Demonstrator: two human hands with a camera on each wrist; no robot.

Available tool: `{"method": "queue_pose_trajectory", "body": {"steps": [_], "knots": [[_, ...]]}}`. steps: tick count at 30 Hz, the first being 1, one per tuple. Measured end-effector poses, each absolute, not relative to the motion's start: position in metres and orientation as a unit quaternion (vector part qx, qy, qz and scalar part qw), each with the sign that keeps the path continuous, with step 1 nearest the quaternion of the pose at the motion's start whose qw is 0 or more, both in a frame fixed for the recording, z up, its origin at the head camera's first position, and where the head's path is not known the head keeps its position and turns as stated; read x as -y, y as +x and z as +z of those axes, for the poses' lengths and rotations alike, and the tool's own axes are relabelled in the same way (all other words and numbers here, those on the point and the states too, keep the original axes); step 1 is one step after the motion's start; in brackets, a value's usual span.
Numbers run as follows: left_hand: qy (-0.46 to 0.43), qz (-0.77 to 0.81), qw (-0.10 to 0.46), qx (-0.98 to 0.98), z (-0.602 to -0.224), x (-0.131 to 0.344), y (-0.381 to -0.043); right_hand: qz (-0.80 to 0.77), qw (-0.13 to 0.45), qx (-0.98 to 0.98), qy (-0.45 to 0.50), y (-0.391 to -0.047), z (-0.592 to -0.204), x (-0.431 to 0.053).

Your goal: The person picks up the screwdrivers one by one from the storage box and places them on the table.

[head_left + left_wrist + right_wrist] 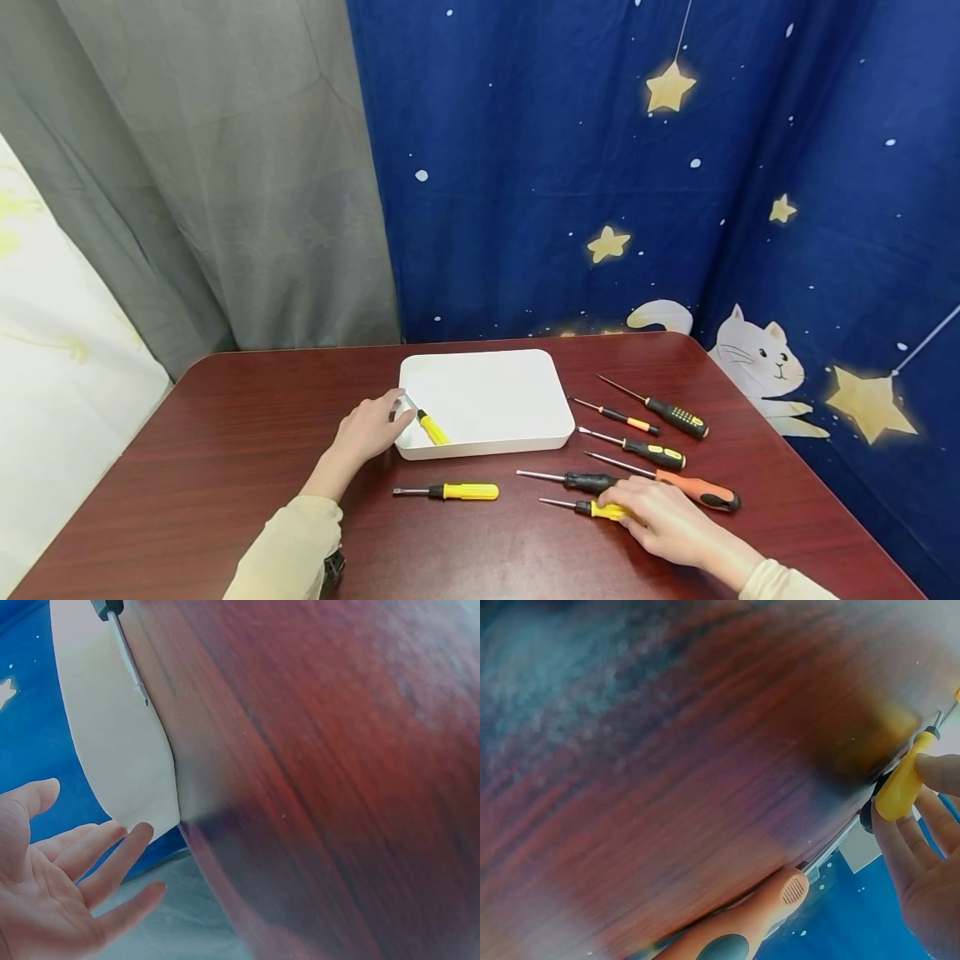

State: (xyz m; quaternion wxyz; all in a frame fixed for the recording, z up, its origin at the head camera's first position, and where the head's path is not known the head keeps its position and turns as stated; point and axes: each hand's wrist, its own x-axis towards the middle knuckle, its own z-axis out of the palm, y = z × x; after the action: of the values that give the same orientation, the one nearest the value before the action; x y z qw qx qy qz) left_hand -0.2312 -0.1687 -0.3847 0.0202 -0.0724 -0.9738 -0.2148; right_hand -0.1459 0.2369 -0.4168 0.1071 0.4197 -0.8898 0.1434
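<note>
A white tray [491, 400] lies on the table with a yellow-handled screwdriver [433, 428] inside its left end. My left hand [372, 427] is at the tray's left rim, its fingers spread loosely in the left wrist view and holding nothing. Whether they touch the rim I cannot tell for sure. At the right, my right hand [660, 518] pinches the yellow handle of a short screwdriver [901, 784] between thumb and fingers. Its shaft points left, and the hand covers the handle's end in the head view. Just behind it lies a black-handled screwdriver [588, 482], partly hidden by the fingers.
Another yellow-handled screwdriver [469, 492] lies before the tray. Right of the tray are an orange-handled screwdriver [697, 490], a black-and-yellow one [654, 453], a thin orange-and-black one [630, 419] and a black one with yellow dots [677, 417]. Curtains [525, 167] hang behind the table.
</note>
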Motion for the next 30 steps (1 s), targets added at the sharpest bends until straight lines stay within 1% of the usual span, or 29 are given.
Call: {"method": "queue_pose_trajectory", "body": {"steps": [26,30], "knots": [[-0.075,-0.213,0.025,0.974,-0.3851,0.1684,-0.2303,0.154,0.062,0.903,0.397,-0.1454,-0.4197,-0.2406],[-0.077,-0.214,0.024,0.973,-0.3850,0.1682,-0.2310,0.154,0.072,0.901,0.398,-0.1454,-0.4194,-0.2413]]}}
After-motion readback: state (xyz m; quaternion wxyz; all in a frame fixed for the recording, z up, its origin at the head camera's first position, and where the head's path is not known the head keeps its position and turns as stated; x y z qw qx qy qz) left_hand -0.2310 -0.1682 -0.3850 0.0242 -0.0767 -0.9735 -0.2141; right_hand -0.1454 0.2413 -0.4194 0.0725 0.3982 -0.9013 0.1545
